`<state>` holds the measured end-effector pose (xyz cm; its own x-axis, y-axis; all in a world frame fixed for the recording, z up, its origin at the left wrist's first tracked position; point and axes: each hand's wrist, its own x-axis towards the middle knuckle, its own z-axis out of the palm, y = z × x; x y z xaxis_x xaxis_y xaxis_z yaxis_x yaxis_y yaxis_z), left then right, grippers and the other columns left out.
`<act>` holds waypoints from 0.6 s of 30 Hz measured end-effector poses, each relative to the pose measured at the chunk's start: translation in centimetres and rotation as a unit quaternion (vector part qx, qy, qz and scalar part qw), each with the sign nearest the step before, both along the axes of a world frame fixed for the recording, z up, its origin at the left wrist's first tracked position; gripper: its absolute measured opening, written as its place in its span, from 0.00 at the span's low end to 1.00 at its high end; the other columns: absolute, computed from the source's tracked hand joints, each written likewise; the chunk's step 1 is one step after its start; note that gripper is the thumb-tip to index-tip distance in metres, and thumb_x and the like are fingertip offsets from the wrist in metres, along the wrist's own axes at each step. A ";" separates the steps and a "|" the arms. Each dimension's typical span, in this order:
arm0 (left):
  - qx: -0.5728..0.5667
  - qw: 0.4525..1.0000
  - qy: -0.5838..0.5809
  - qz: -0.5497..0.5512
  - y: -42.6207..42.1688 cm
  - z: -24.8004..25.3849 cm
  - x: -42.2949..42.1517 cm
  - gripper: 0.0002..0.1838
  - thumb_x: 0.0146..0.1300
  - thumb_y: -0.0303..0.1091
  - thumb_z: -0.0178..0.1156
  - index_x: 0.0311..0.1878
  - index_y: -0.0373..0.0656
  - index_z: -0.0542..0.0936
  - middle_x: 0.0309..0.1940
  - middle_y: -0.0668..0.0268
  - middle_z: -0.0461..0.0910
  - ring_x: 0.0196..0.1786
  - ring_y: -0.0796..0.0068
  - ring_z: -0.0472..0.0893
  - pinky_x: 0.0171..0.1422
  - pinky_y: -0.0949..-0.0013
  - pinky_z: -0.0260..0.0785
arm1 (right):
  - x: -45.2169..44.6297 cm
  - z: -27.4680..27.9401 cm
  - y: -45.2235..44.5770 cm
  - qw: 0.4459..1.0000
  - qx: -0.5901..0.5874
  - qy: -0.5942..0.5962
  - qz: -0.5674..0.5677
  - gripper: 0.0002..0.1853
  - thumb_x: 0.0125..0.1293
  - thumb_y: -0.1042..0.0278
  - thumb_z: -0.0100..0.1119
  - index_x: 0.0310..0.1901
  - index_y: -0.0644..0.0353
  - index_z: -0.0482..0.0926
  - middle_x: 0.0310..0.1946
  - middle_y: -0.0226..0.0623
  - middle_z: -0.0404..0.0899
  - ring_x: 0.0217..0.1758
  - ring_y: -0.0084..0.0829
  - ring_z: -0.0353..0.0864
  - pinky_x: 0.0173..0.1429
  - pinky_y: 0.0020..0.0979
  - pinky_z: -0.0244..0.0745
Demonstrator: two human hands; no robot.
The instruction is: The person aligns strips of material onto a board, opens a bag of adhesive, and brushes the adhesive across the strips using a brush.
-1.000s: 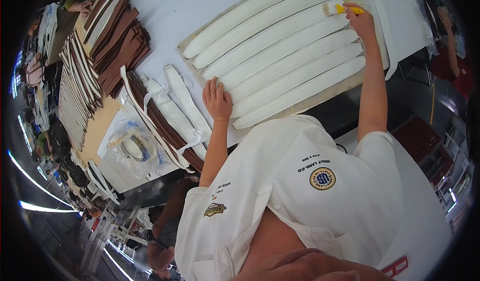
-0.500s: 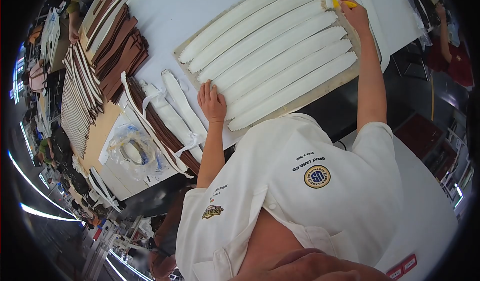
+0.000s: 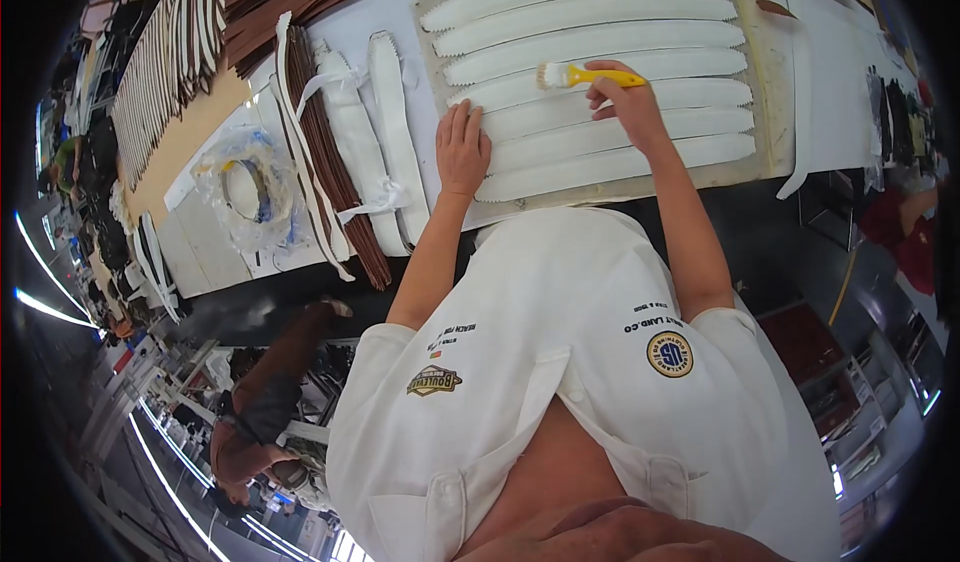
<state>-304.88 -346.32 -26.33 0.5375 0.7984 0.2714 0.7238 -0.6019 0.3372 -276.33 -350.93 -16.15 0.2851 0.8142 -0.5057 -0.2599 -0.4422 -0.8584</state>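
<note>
Several long white strips (image 3: 590, 9) with zigzag-cut ends lie side by side on a beige board (image 3: 770, 142). My right hand (image 3: 628, 102) is closed on the yellow handle of a brush (image 3: 585, 76). The brush's pale bristles point left, over the middle strips; whether they touch is hard to tell. My left hand (image 3: 463, 150) rests flat at the left ends of the strips, its fingers extended and holding nothing.
Left of the board lie white strip bundles (image 3: 350, 132), dark brown strips (image 3: 335, 172), a bagged tape roll (image 3: 243, 190) and brown pieces (image 3: 290, 7). A long white strip (image 3: 801, 102) hangs over the table edge at right. A person (image 3: 265, 412) is at lower left.
The brush in my right hand has moved from the strips' right ends leftward to their middle. The view has turned, so the board appears straighter. My left hand stays at the left ends.
</note>
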 end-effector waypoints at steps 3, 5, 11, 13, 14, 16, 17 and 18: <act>0.000 1.000 -0.004 -0.001 0.1 0.0 -0.1 0.23 0.57 0.27 0.58 0.58 0.42 0.77 0.63 0.58 0.73 0.65 0.54 0.70 0.71 0.54 0.62 | -3.3 -0.7 1.8 0.998 -0.010 -0.032 0.060 0.13 0.65 0.69 0.56 0.49 0.59 0.83 0.28 0.31 0.81 0.28 0.17 0.79 0.34 0.21 0.80; -0.005 1.000 0.000 -0.005 0.1 0.0 -0.2 0.23 0.57 0.27 0.58 0.58 0.43 0.77 0.63 0.59 0.73 0.65 0.54 0.71 0.70 0.53 0.63 | -5.1 -1.1 2.8 0.996 0.004 -0.054 0.069 0.12 0.65 0.68 0.57 0.48 0.59 0.83 0.27 0.32 0.82 0.26 0.18 0.79 0.34 0.20 0.79; -0.001 1.000 -0.004 0.001 0.1 -0.8 -0.5 0.23 0.55 0.28 0.59 0.57 0.46 0.79 0.64 0.61 0.73 0.66 0.56 0.71 0.69 0.53 0.64 | -5.2 -5.0 3.1 0.955 0.069 -0.271 0.099 0.10 0.65 0.62 0.60 0.40 0.58 0.85 0.21 0.37 0.83 0.24 0.29 0.83 0.32 0.27 0.77; -0.002 1.000 -0.004 0.005 0.0 -0.8 -0.4 0.23 0.55 0.28 0.59 0.57 0.46 0.79 0.63 0.61 0.74 0.66 0.57 0.71 0.69 0.54 0.64 | -1.5 -5.1 2.1 0.919 0.063 -0.384 0.066 0.10 0.65 0.61 0.59 0.37 0.56 0.86 0.21 0.39 0.82 0.24 0.35 0.84 0.31 0.31 0.76; -0.002 1.000 -0.004 0.006 0.1 -0.8 -0.4 0.23 0.56 0.28 0.59 0.57 0.46 0.79 0.63 0.61 0.74 0.66 0.57 0.71 0.69 0.54 0.64 | -0.4 -3.2 1.8 0.898 0.050 -0.433 0.064 0.10 0.65 0.61 0.59 0.37 0.57 0.86 0.21 0.39 0.82 0.23 0.36 0.83 0.30 0.31 0.76; -0.005 1.000 0.001 0.010 0.1 -0.8 -0.4 0.23 0.56 0.28 0.59 0.57 0.46 0.79 0.64 0.61 0.73 0.66 0.57 0.71 0.70 0.54 0.63 | 0.3 -2.1 1.5 0.905 0.027 -0.422 0.043 0.10 0.65 0.62 0.59 0.38 0.57 0.86 0.22 0.40 0.83 0.23 0.35 0.84 0.31 0.30 0.76; -0.006 1.000 0.004 0.010 0.0 -0.7 -0.4 0.23 0.56 0.28 0.59 0.57 0.47 0.79 0.64 0.61 0.73 0.67 0.58 0.71 0.70 0.54 0.63 | -0.3 -2.1 1.7 0.926 0.046 -0.372 0.053 0.09 0.66 0.62 0.60 0.39 0.56 0.86 0.23 0.40 0.84 0.24 0.32 0.84 0.31 0.30 0.77; -0.008 1.000 0.009 0.010 0.0 -0.7 -0.4 0.23 0.56 0.28 0.59 0.58 0.47 0.79 0.64 0.61 0.73 0.67 0.58 0.71 0.70 0.53 0.63 | -1.8 -2.1 2.2 0.943 0.065 -0.321 0.061 0.09 0.66 0.62 0.60 0.40 0.56 0.86 0.23 0.40 0.84 0.25 0.30 0.85 0.31 0.30 0.77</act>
